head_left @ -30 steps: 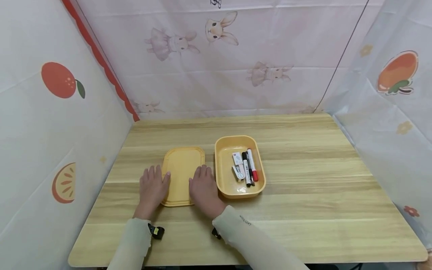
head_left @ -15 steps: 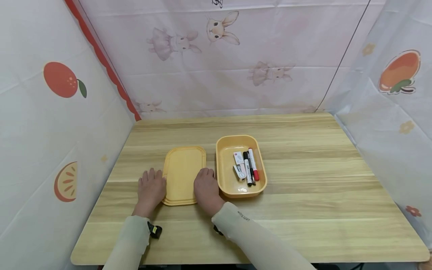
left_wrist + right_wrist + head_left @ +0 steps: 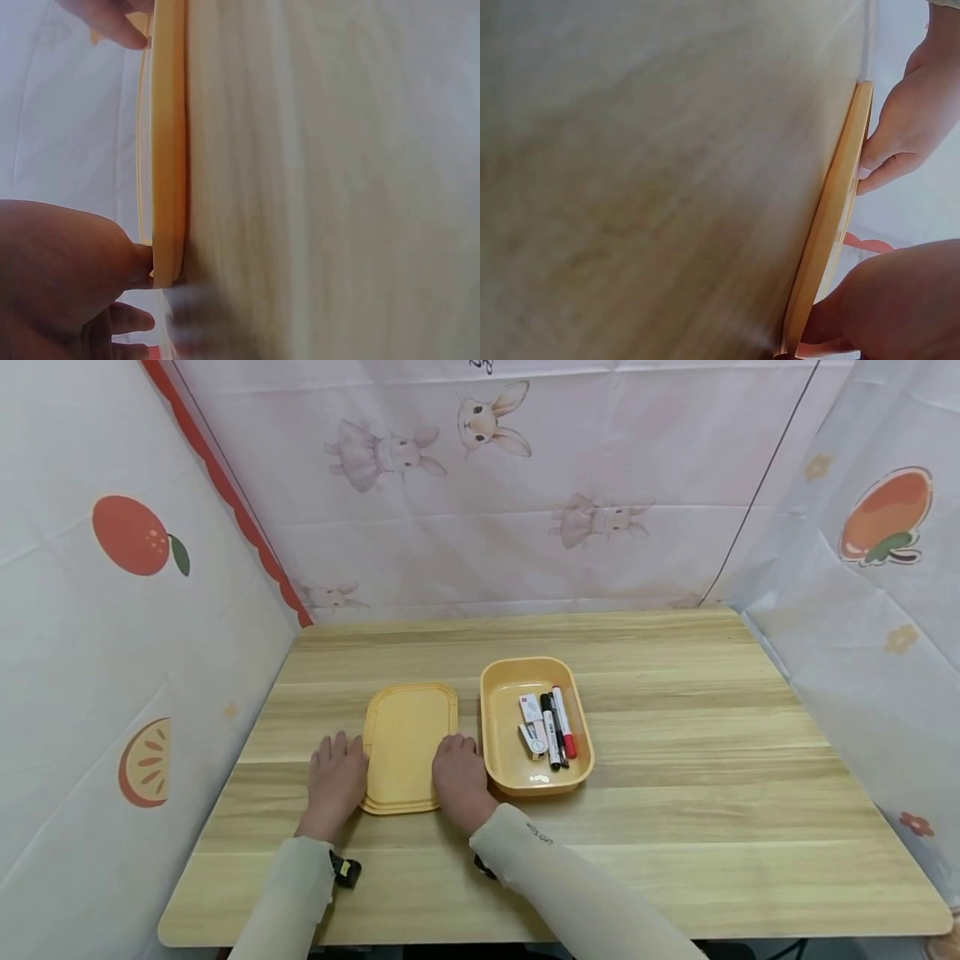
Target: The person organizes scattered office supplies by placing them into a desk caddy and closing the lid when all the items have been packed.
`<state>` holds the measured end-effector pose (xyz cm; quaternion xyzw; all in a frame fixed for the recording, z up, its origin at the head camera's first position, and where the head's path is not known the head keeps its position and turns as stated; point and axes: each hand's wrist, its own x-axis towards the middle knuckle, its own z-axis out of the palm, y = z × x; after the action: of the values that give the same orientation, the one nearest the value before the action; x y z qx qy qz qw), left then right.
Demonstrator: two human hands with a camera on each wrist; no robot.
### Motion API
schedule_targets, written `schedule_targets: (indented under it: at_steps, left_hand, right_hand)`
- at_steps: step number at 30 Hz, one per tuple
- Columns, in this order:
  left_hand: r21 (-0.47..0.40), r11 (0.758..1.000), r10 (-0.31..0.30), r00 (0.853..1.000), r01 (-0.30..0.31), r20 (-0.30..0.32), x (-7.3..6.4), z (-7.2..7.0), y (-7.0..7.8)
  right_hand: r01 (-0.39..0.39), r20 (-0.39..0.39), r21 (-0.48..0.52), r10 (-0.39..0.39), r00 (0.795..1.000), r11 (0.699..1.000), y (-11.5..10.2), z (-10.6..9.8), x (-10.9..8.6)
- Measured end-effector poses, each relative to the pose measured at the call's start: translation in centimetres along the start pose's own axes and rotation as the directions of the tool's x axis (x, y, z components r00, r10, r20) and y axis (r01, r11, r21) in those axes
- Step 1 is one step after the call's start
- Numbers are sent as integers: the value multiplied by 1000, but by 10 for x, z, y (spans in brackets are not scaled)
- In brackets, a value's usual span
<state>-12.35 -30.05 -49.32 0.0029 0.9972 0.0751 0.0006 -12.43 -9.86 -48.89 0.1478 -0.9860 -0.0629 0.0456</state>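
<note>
A flat yellow lid (image 3: 408,752) with rounded corners lies on the table left of centre. My left hand (image 3: 337,783) holds its left edge, thumb against the rim and the other fingers beside it. Opposite, my right hand (image 3: 461,781) grips the right edge with curled fingers. The left wrist view shows the lid's side (image 3: 169,150) close to the tabletop, with the left thumb at its corner. From the right wrist, the lid's edge (image 3: 829,217) runs between both hands. The undersides of the fingers are partly hidden.
Right beside my right hand stands an open yellow box (image 3: 495,777). Inside are a black-capped marker (image 3: 551,739), a red-capped marker (image 3: 564,722), a dark pen, a white stapler (image 3: 533,740) and a small white box (image 3: 529,707). Printed cloth walls (image 3: 600,568) border the wooden table (image 3: 712,760).
Both hands have shifted outward from the lid's top to its left and right edges. The right fingers have curled at the edge. Over the last half second the hands barely move.
</note>
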Motion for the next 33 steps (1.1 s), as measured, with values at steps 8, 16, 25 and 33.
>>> schedule_targets:
  at_steps: [8,16,25,33]
  left_hand:
    - [-3,1000,16,1000,-16,-25,1,1,0]
    - [24,1000,21,999,-20,-35,5,0,1]
    - [20,999,26,997,-25,-75,5,0,-5]
    - [-68,997,16,984,-28,-178,5,-9,-7]
  right_hand:
    - [-13,-12,24,13,1000,1000,-2,1,0]
    - [-7,-16,-18,7,1000,1000,-4,-1,-1]
    - [10,-91,-28,-12,996,1000,-5,-2,0]
    - [46,-92,-77,-53,994,996,-1,-12,4]
